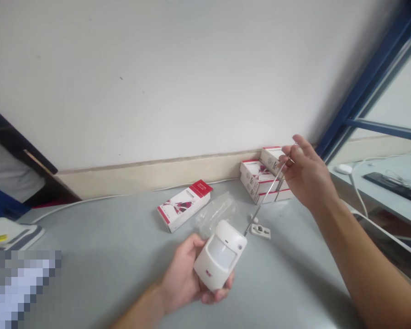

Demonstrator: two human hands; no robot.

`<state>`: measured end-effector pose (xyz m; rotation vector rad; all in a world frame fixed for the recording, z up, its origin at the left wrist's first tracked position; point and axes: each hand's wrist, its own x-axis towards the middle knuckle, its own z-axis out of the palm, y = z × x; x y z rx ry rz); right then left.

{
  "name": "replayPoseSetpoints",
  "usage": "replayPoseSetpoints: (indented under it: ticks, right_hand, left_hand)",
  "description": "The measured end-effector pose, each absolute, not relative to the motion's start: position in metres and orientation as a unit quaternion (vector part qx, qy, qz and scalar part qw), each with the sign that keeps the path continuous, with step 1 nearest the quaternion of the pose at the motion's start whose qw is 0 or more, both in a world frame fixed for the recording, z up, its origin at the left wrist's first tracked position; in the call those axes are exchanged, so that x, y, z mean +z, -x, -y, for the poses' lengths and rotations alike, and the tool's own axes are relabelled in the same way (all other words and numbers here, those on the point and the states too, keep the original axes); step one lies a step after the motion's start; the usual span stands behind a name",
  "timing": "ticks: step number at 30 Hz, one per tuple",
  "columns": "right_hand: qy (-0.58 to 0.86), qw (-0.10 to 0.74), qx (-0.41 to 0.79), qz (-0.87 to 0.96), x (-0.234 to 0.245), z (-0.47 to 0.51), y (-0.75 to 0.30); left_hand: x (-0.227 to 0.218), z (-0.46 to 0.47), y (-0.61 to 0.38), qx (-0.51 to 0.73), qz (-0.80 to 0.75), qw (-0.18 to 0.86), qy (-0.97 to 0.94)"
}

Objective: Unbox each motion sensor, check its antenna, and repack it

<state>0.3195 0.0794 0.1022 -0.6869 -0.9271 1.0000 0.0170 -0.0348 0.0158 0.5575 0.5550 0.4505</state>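
Note:
A white motion sensor (208, 276) with a pale lens window lies in my left hand (183, 274), the fingers wrapped round its underside and right edge. From the sensor's upper right corner a thin metal telescopic antenna (269, 188) slants up to the right, drawn out long. My right hand (304, 171) pinches the antenna near its far tip between thumb and fingers. Just beyond the sensor, a clear plastic bag (217, 210) rests on the table. Beside the antenna's lower part lies a small white bracket (260, 231), with another small white piece close by.
An upright-printed red and white box (185, 205) lies left of the bag on the grey table (123, 256). Several similar boxes (260, 178) are stacked against the wall. A blue frame (363, 91) stands at right; a white device (13, 230) sits at left.

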Motion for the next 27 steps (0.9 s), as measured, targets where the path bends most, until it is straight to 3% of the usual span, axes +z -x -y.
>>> replayPoseSetpoints:
  ticks: [7,12,18,27]
  right_hand:
    - [0.316,0.729,0.416,0.442,0.094,-0.081,-0.302]
    - [0.347,0.64,0.457,0.511,0.082,-0.063,-0.26]
    - [0.369,0.606,0.459,0.534,0.071,-0.037,-0.219]
    - [0.349,0.479,0.509,0.625,0.054,-0.006,-0.193]
  left_hand:
    - [0.021,0.041,-0.017,0.274,-0.293,0.877,-0.264]
    - [0.034,0.043,-0.016,0.338,-0.288,0.853,-0.273]
    - [0.035,0.044,-0.02,0.381,-0.307,0.831,-0.266]
    - [0.048,0.039,-0.009,0.43,-0.285,0.817,-0.256]
